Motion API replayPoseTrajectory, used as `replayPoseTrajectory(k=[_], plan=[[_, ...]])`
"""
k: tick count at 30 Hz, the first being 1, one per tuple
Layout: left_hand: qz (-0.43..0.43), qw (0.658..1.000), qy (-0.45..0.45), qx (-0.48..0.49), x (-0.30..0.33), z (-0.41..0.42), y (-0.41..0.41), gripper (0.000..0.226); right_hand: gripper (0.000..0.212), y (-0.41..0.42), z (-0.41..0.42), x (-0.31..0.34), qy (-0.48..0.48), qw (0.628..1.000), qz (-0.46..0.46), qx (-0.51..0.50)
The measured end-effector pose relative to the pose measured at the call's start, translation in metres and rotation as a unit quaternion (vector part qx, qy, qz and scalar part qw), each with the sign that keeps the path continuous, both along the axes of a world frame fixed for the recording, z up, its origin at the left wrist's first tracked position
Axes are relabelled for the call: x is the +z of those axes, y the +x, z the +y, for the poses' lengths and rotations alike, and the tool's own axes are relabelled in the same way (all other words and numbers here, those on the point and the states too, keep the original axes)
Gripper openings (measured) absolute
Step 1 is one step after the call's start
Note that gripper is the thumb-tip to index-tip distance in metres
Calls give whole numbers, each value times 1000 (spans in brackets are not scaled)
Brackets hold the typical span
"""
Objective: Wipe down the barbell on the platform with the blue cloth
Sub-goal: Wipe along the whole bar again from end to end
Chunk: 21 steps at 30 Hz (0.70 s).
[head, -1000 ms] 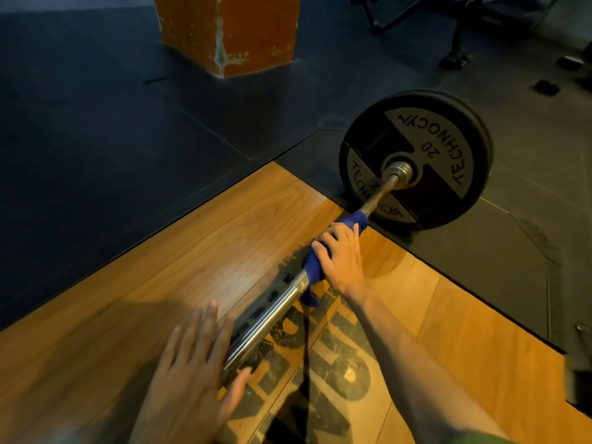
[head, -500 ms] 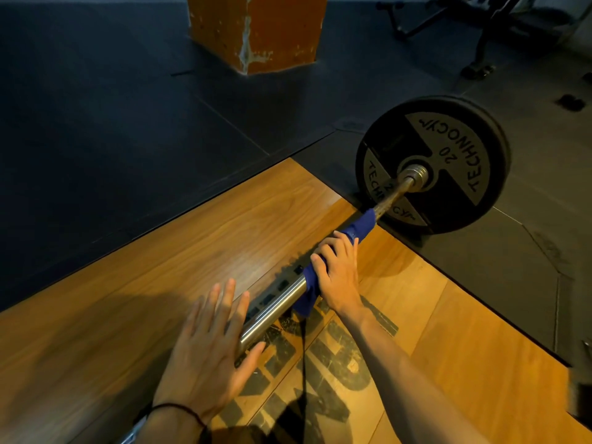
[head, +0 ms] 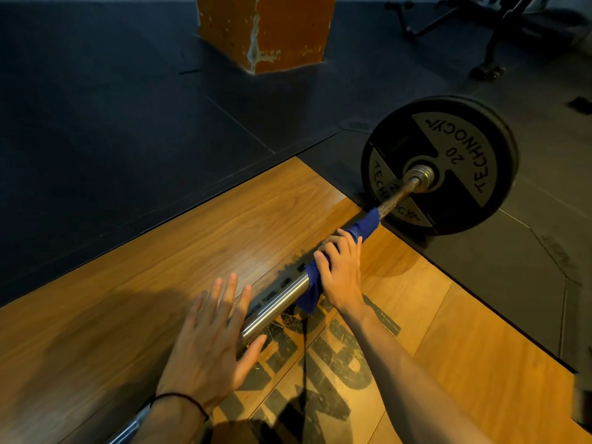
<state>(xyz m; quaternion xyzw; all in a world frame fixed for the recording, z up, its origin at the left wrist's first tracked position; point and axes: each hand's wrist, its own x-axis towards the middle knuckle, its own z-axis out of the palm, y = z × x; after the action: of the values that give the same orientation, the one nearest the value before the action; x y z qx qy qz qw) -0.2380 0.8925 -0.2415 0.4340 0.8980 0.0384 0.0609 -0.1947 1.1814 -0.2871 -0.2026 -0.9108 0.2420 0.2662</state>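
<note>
Since half a second ago the right hand and the cloth sit a little nearer the plate along the bar, and the cloth's far end now almost reaches the plate's face. Over the full second, the left hand has come up along the bar toward the plate, so that less bare steel shows between the two hands.

Right fingers are curled over the top of the bar, close together, gripping the cloth around it; the thumb is hidden under the bar. Behind them the back of the hand faces up, the wrist is straight, and the bare forearm runs back toward the lower right, away from the plate.

Left fingers are straight and slightly spread, pointing toward the plate, with the thumb splayed out across the bar on its near side. This palm lies flat over the bar, pressing on it rather than gripping. A thin dark band circles the wrist, and the forearm leaves the view at the bottom edge.

Blue cloth wraps the bar from the right hand out to just short of the plate, with a loose corner hanging below the bar on the hand's near side. Below it, the bar lies low across the wooden platform, over the dark printed lettering, its shaft running into the plate's hub. The plate stands on the dark mat beside the platform's edge. Beyond the plate, an orange block and a bench frame stand on the floor.
</note>
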Motion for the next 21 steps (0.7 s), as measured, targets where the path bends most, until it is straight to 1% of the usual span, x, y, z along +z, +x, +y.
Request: replayPoseTrajectory(k=[16, 21], plan=[[-19, 1000, -5, 6, 3, 1, 0, 79, 37, -1, 0, -1, -5, 1000, 8, 1], [-12, 1000, -4, 6, 2, 1, 1, 78, 36, -1, -1, 0, -2, 1000, 11, -1]])
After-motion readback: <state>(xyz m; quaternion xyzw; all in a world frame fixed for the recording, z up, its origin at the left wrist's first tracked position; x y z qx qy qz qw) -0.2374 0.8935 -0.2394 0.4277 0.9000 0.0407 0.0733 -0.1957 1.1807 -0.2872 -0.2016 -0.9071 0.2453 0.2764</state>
